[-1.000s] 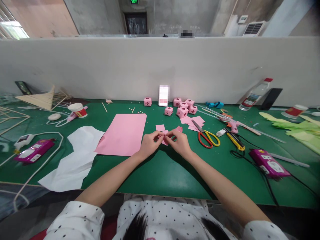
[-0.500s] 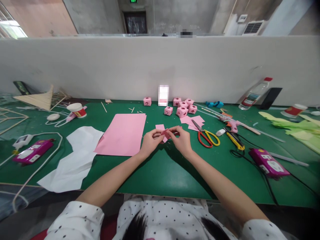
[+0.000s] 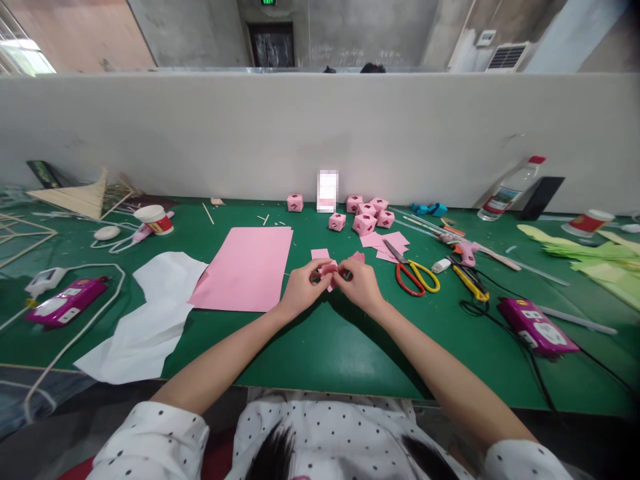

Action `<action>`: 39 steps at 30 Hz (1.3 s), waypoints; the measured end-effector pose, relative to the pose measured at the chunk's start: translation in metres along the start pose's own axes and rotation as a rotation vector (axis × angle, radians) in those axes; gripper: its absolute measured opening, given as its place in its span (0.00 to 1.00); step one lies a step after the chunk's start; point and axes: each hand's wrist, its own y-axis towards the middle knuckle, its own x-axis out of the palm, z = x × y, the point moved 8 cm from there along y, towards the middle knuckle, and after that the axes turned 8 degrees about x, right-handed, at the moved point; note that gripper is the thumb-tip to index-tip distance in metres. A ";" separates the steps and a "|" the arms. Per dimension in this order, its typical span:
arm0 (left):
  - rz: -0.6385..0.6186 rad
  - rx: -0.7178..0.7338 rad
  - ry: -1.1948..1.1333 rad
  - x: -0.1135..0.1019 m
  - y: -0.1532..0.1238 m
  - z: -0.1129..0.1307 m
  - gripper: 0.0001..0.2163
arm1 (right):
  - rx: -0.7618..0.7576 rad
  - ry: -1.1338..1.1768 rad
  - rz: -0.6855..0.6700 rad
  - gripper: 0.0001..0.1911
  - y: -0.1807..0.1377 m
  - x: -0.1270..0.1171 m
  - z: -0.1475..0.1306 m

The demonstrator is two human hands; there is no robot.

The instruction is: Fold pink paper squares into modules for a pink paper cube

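Observation:
Between my two hands is a small folded piece of pink paper (image 3: 329, 268), partly covered by my fingers. My left hand (image 3: 306, 285) pinches it from the left, and my right hand (image 3: 359, 280) pinches it from the right. A flat pink paper square (image 3: 320, 254) lies just behind my left fingertips. Beyond the hands sit several folded pink paper cubes (image 3: 365, 224) with diamond-shaped openings. Scissors (image 3: 411, 270) with one red and one yellow handle lie to the right, their blades on loose pink paper pieces (image 3: 397, 239).
Left of my hands lie a stack of pink sheets (image 3: 247, 267) and crumpled white paper (image 3: 150, 327). To the right are a pink glue gun (image 3: 466, 252), a yellow cutter (image 3: 470, 283) and a purple box (image 3: 537, 325) with black cables. A phone (image 3: 327, 191) leans on the partition (image 3: 225, 140).
My fingers have shifted slightly around the folded pink paper, and my right fingers have curled in closer to it. The things on the table stay where they were.

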 end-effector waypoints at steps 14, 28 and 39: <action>0.042 0.006 0.057 -0.014 0.006 -0.010 0.08 | -0.061 0.002 -0.114 0.13 -0.005 0.010 -0.006; -0.182 0.224 0.298 -0.007 0.008 -0.001 0.06 | -0.137 -0.249 -0.144 0.09 -0.010 0.018 -0.002; -0.204 0.346 0.446 0.001 0.000 0.004 0.04 | -0.148 -0.427 -0.224 0.07 -0.012 0.029 -0.003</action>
